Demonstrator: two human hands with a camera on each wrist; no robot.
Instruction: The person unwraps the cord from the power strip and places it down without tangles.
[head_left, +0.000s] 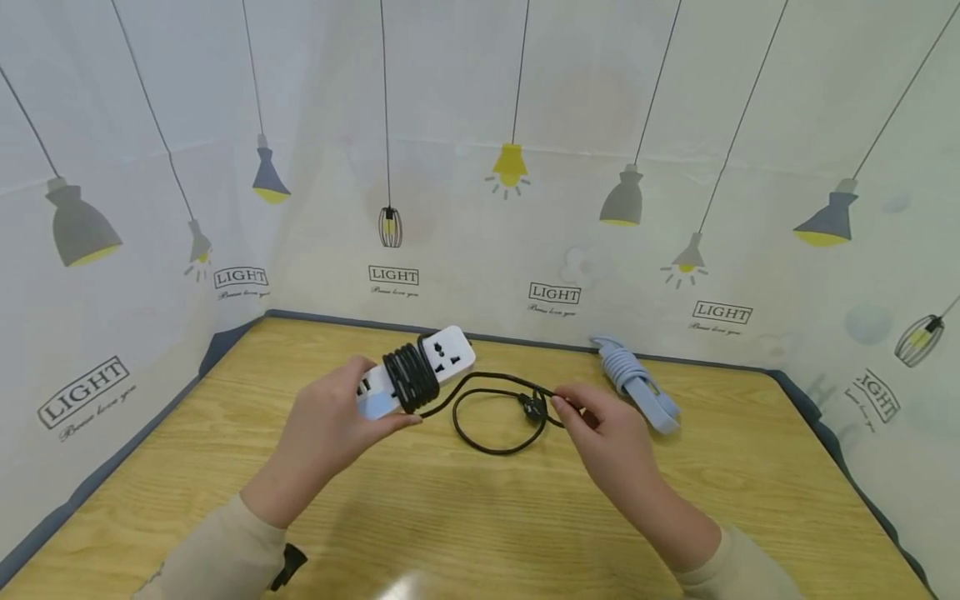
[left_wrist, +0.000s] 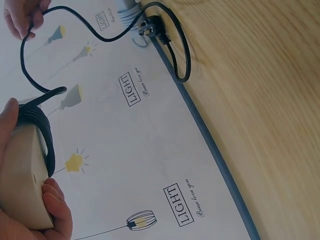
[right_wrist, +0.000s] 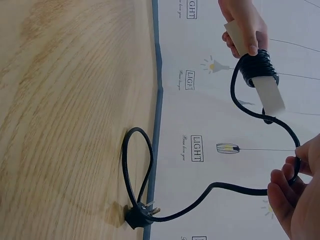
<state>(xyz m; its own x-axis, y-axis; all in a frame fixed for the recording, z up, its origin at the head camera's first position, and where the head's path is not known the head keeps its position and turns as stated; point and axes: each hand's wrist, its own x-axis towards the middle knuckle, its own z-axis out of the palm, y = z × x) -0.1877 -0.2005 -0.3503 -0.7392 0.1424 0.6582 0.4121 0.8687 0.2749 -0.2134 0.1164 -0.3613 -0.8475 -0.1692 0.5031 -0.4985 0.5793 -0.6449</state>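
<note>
My left hand (head_left: 327, 419) grips one end of a white power strip (head_left: 452, 350), thumb along its near side. Several turns of black cord (head_left: 411, 379) are wound round the strip's middle. From there a loose length runs right to my right hand (head_left: 611, 433), which pinches the cord between thumb and fingers. Past that pinch the cord hangs in a loop, ending in a black plug (head_left: 534, 407). In the right wrist view the plug (right_wrist: 138, 216) shows its metal pins. The left wrist view shows fingers and thumb on both sides of the strip (left_wrist: 25, 175).
A light blue bundled cord (head_left: 637, 385) lies at the back right of the wooden table (head_left: 450, 517), beyond my right hand. A printed cloth (head_left: 465, 275) with lamp drawings walls the table at the back and both sides. Something small and black (head_left: 288, 567) shows by my left sleeve.
</note>
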